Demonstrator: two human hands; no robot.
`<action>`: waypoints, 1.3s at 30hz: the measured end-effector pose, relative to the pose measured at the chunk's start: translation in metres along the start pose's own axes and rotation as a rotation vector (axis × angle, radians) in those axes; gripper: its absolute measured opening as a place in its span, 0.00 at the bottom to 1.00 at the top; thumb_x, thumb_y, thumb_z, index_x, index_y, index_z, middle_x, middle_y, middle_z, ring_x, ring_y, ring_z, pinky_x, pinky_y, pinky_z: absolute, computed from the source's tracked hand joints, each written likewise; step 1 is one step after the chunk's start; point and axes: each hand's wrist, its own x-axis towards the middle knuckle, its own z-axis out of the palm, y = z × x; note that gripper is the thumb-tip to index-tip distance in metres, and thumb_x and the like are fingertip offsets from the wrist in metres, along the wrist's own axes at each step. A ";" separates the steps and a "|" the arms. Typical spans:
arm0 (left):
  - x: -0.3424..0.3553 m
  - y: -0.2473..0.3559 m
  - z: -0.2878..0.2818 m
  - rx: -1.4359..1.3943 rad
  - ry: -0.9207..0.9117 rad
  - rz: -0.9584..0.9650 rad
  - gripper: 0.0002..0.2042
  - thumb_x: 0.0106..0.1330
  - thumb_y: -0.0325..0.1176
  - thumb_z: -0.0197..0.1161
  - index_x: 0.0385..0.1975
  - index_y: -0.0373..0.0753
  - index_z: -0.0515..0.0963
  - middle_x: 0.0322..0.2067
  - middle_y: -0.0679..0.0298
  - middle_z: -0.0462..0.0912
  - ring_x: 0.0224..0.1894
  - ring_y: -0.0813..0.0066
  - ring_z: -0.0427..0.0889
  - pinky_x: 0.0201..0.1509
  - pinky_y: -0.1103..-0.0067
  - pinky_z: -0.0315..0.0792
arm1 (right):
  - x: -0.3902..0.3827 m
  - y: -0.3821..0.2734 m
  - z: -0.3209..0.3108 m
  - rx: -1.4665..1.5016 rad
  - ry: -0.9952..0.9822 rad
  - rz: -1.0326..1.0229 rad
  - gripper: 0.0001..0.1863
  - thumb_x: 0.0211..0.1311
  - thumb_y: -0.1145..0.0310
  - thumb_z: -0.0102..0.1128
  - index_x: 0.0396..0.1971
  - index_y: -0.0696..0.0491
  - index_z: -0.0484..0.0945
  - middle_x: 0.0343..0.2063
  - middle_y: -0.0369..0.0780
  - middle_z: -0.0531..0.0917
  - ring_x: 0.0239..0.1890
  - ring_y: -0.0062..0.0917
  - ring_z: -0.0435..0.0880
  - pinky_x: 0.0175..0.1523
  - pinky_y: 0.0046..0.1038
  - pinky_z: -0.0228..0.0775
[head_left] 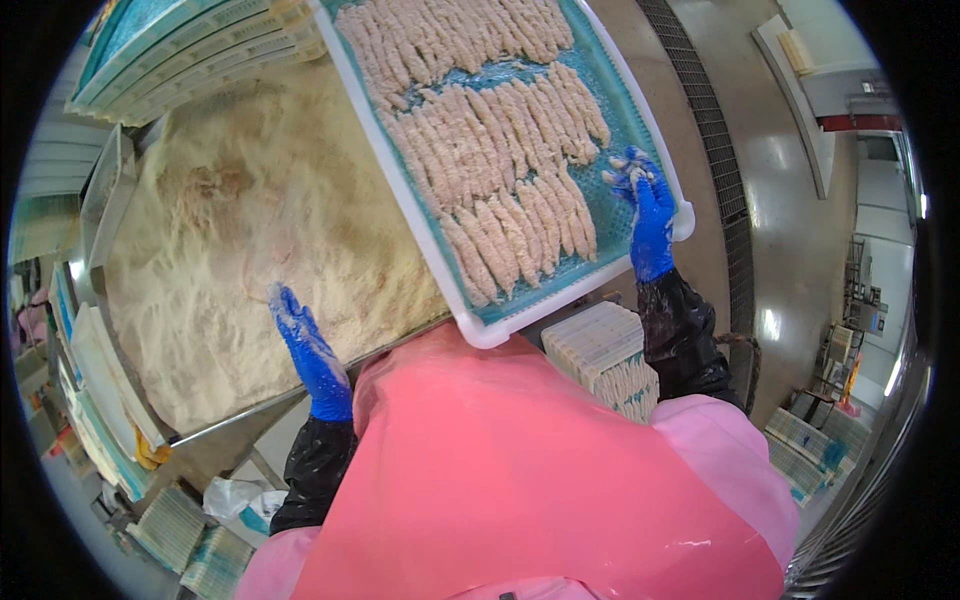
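left hand (pixel 310 348): fingers straight, released, over crumbs (pixel 200 340) | right hand (pixel 648 208): fingers curled (powdery), cannot tell grip, over tray (pixel 547 306)

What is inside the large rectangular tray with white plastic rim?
Inside the tray, three rows of pale crumb-coated strips show on a teal surface. The blue-gloved right hand hides part of it. What lies beneath the strips is covered.

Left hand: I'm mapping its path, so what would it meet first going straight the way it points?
Probably the pale crumbs just beyond the left hand; its height above them is hard to judge.
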 end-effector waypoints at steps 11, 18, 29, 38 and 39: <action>0.053 -0.109 -0.194 0.578 0.388 0.243 0.25 0.64 0.25 0.52 0.61 0.32 0.59 0.64 0.53 0.58 0.68 0.62 0.53 0.70 0.70 0.44 | -0.155 -0.032 0.289 0.112 -0.726 -0.198 0.18 0.59 0.76 0.47 0.49 0.58 0.74 0.49 0.45 0.77 0.47 0.29 0.77 0.53 0.29 0.66; 0.109 -0.117 -0.220 0.548 0.366 0.259 0.24 0.64 0.27 0.52 0.61 0.32 0.60 0.62 0.53 0.62 0.67 0.60 0.55 0.69 0.70 0.47 | -0.151 0.108 0.462 -0.622 -0.652 -0.765 0.13 0.55 0.63 0.57 0.38 0.53 0.78 0.35 0.44 0.78 0.43 0.39 0.74 0.49 0.37 0.63; 0.160 -0.102 -0.252 0.554 0.128 0.360 0.21 0.61 0.28 0.58 0.56 0.37 0.69 0.58 0.55 0.69 0.63 0.59 0.63 0.67 0.71 0.54 | -0.170 0.148 0.442 -0.267 -0.542 -0.295 0.12 0.63 0.64 0.54 0.43 0.53 0.78 0.39 0.43 0.81 0.47 0.32 0.77 0.57 0.32 0.63; 0.143 -0.180 -0.220 -0.357 -0.037 -0.017 0.18 0.71 0.35 0.46 0.56 0.33 0.67 0.55 0.59 0.70 0.57 0.69 0.68 0.63 0.75 0.59 | -0.186 0.146 0.526 -0.474 -0.676 -0.539 0.26 0.66 0.60 0.45 0.62 0.53 0.62 0.62 0.46 0.63 0.66 0.39 0.58 0.67 0.41 0.46; 0.137 -0.183 -0.225 -0.366 -0.101 -0.026 0.18 0.71 0.36 0.44 0.56 0.34 0.67 0.54 0.59 0.70 0.56 0.69 0.68 0.63 0.75 0.60 | -0.176 0.160 0.523 -0.644 -0.651 -0.601 0.28 0.65 0.58 0.45 0.63 0.52 0.60 0.63 0.45 0.62 0.66 0.39 0.57 0.67 0.44 0.43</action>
